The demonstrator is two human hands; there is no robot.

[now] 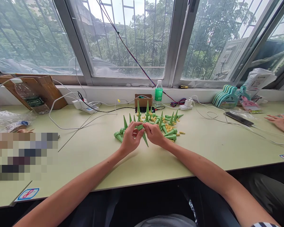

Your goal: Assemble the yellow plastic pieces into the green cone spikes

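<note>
My left hand (130,138) is closed around the wide head of a green plastic watering spike (145,139), its pointed end slanting down toward the table. My right hand (153,134) is pinched against that same head, fingers curled; whether a small part sits between its fingertips is hidden. Just beyond both hands, several more spikes lie or stand on their heads, among them an upright one (138,110) and a lying one (171,137). Small yellow plastic pegs (169,128) are scattered in a heap between them, right of my right hand.
Behind the spikes are a small cardboard box (143,100) and a green-labelled bottle (158,93). White cables run to a power strip (88,107). On the right lie a phone (239,119), teal hangers (224,96) and another person's hand (280,122). A large bottle (32,97) leans at left.
</note>
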